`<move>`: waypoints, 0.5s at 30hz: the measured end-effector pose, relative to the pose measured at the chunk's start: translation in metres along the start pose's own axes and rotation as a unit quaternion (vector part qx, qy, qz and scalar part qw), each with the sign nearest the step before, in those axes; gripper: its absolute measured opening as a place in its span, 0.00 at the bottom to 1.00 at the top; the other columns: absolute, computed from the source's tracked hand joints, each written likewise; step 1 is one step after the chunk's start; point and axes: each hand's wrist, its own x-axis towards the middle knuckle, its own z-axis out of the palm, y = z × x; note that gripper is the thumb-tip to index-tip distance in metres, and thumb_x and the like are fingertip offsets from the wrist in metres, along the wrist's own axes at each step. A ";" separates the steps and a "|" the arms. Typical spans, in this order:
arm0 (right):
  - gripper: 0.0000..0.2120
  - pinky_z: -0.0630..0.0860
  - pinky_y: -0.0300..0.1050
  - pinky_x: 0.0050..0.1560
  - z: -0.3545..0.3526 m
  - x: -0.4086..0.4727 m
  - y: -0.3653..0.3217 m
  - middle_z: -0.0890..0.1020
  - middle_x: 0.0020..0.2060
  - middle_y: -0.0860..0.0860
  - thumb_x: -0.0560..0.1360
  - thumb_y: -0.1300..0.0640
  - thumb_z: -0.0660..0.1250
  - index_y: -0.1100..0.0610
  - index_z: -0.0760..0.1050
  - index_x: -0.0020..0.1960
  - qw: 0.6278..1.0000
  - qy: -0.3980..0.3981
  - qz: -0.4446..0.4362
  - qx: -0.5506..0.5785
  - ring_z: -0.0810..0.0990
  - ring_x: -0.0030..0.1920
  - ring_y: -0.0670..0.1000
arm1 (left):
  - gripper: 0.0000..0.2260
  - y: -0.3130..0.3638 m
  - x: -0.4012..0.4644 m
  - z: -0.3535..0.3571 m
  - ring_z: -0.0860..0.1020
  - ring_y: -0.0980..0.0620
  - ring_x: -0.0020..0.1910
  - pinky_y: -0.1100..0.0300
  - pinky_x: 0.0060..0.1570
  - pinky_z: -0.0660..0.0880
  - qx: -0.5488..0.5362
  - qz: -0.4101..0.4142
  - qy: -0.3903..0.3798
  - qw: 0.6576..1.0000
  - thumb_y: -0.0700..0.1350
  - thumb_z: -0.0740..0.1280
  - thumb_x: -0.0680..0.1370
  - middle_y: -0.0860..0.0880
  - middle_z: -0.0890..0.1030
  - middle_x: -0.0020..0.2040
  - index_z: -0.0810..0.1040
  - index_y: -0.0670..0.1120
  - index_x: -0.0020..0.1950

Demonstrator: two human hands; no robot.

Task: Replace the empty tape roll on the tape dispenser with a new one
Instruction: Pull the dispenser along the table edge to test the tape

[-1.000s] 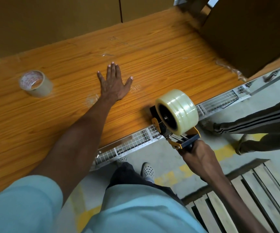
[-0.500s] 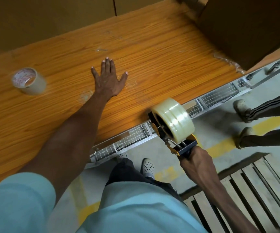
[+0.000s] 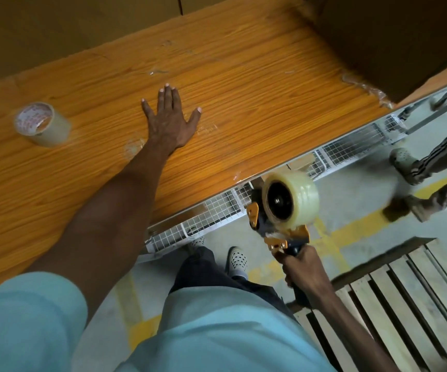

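My right hand (image 3: 304, 267) grips the handle of a yellow and black tape dispenser (image 3: 276, 232), held off the table's front edge above the floor. A full roll of clear tape (image 3: 295, 198) sits on the dispenser's hub. My left hand (image 3: 170, 120) lies flat, fingers spread, on the orange wood-grain table (image 3: 244, 89). A nearly empty tape roll (image 3: 42, 124) with a printed core lies on the table at the far left, well apart from both hands.
Cardboard boxes (image 3: 394, 36) stand at the table's back and right. A white wire mesh rail (image 3: 217, 218) runs under the table's front edge. A wooden pallet (image 3: 405, 296) lies on the floor at lower right. Another person's legs (image 3: 431, 167) are at the right.
My right hand has drawn the dispenser back and to the right, from over the table's edge to out over the floor. My left hand stays flat on the table.
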 end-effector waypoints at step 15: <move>0.17 0.68 0.50 0.29 -0.054 -0.003 -0.010 0.69 0.22 0.52 0.73 0.57 0.71 0.62 0.69 0.32 0.996 0.020 -0.087 -0.002 0.67 0.25 0.53 | 0.37 0.008 -0.008 0.000 0.44 0.45 0.79 0.32 0.71 0.38 0.001 -0.032 -0.017 0.999 0.67 0.41 0.79 0.46 0.44 0.81 0.44 0.43 0.80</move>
